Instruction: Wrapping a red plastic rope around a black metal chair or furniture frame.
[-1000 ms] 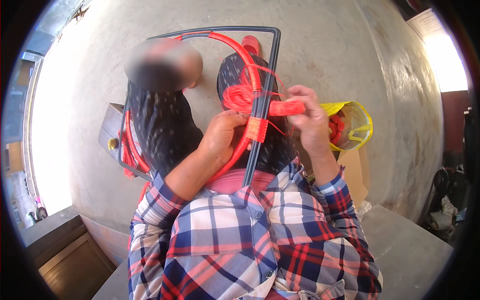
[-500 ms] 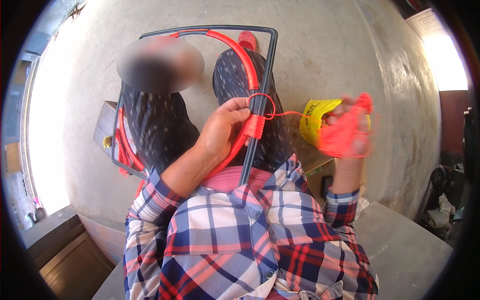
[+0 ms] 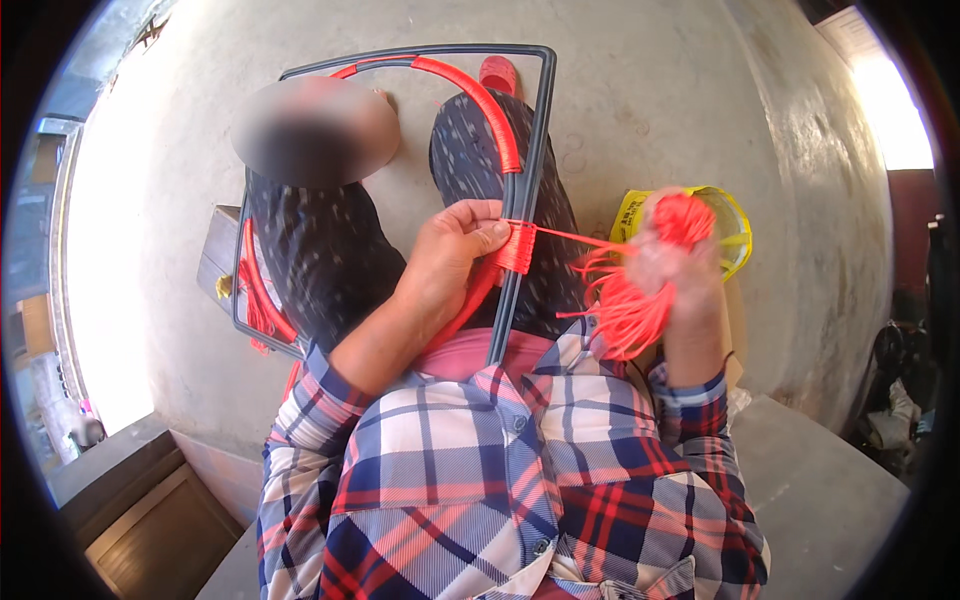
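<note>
A dark rectangular frame point(image 3: 546, 110) with a curved ring inside it rests across my lap. Red cord is wound around parts of the ring, and a tight band of red cord wrapping point(image 3: 517, 248) binds ring and frame together on the right side. My left hand point(image 3: 462, 248) grips the frame there, its thumb pressed beside the wrapping. From that spot a strand runs taut to my right hand point(image 3: 668, 262), which is closed on a bundle of red cord point(image 3: 640, 315). Loose loops hang below and beside that hand, and its fingers are partly blurred.
Behind my right hand a yellow bag point(image 3: 738, 235) stands with its mouth facing up. A grey stool-like block point(image 3: 222, 255) with red strands near it is beyond the frame's left side. One red shoe point(image 3: 498, 75) shows past the far edge. A blurred patch covers my left knee's far side.
My right hand has come left and slightly down with the cord bundle, away from the bag. The loose loop at the frame has been pulled into a taut strand. My left hand stays there.
</note>
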A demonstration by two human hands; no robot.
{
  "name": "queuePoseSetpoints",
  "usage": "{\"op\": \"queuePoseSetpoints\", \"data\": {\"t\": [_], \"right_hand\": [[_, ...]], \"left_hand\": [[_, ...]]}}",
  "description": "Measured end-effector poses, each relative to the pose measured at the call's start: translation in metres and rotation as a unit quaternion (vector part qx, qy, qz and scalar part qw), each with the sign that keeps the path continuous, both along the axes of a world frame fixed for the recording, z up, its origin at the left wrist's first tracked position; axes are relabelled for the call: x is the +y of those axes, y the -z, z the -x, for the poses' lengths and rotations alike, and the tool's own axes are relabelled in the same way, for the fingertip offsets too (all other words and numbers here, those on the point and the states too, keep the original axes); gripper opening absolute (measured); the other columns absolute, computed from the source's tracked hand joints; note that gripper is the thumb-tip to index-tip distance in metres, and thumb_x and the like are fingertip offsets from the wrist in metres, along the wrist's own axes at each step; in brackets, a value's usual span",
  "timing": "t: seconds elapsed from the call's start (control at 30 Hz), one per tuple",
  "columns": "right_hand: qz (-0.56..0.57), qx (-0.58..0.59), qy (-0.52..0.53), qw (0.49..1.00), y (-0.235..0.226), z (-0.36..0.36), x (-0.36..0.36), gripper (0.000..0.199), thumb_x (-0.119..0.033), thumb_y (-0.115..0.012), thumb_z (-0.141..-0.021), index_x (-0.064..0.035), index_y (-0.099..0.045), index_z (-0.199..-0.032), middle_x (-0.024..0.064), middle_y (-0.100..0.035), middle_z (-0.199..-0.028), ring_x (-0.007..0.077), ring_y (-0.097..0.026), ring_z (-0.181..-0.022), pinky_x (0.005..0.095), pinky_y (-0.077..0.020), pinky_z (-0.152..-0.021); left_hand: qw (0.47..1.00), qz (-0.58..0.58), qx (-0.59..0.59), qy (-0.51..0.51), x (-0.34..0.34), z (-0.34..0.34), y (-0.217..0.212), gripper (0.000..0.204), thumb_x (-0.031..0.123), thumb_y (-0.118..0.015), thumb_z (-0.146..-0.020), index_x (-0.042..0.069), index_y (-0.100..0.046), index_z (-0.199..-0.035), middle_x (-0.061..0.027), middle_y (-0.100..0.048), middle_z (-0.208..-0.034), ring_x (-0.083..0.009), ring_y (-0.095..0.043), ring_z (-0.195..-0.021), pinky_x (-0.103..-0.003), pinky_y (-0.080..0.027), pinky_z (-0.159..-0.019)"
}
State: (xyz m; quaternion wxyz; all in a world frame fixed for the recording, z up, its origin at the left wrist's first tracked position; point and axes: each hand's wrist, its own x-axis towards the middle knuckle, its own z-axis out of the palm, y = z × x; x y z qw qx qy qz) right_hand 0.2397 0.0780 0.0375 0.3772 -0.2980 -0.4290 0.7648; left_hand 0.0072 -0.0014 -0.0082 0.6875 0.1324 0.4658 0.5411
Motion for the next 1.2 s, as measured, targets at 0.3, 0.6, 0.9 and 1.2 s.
{"op": "queuePoseSetpoints", "data": {"t": [0.3,0.6,0.9,1.2], "right_hand": [[-0.050,-0.107,0.544,0.831,0.001,-0.258,0.096,0.028,-0.019,-0.053,-0.090,-0.0003,-0.053,-0.111,0.0140,-0.063,-0.099,0.0288,-0.064,-0.086,0.0432,-0.0549,-0.075],[-0.326,-0.292,-0.308,0.845,0.012,0.000,0.001,0.049,-0.008,-0.070,-0.067,-0.0027,-0.061,-0.115,0.0069,-0.061,-0.092,0.0180,-0.060,-0.091,0.0310,-0.0465,-0.083],[-0.126,-0.136,-0.137,0.973,0.027,0.063,0.015,0.076,0.007,-0.058,-0.075,-0.0008,-0.025,-0.143,0.0145,-0.055,-0.116,0.0188,-0.059,-0.099,0.0290,-0.0484,-0.084],[-0.618,-0.333,-0.083,0.708,0.025,0.097,0.006,0.047,-0.013,-0.070,-0.076,-0.0015,-0.053,-0.118,0.0151,-0.057,-0.121,0.0282,-0.050,-0.122,0.0390,-0.0382,-0.100]], "left_hand": [[0.996,-0.047,-0.065,-0.039,0.005,0.004,0.004,0.040,0.031,-0.039,-0.098,-0.003,-0.054,-0.113,-0.0116,-0.061,-0.104,-0.0190,-0.060,-0.095,-0.033,-0.049,-0.088],[0.989,-0.100,-0.099,-0.044,-0.002,0.002,-0.025,0.055,0.042,-0.043,-0.095,-0.008,-0.051,-0.117,-0.0148,-0.058,-0.111,-0.0232,-0.056,-0.104,-0.035,-0.044,-0.096],[0.993,-0.014,-0.065,-0.097,-0.003,-0.009,-0.009,0.024,0.009,-0.046,-0.096,0.001,-0.053,-0.118,-0.0110,-0.060,-0.108,-0.0191,-0.059,-0.096,-0.030,-0.048,-0.088],[0.824,-0.316,0.457,-0.111,-0.012,-0.007,-0.009,0.038,0.014,-0.064,-0.082,0.001,-0.050,-0.115,-0.0082,-0.050,-0.108,-0.0186,-0.049,-0.100,-0.031,-0.040,-0.090]]}}
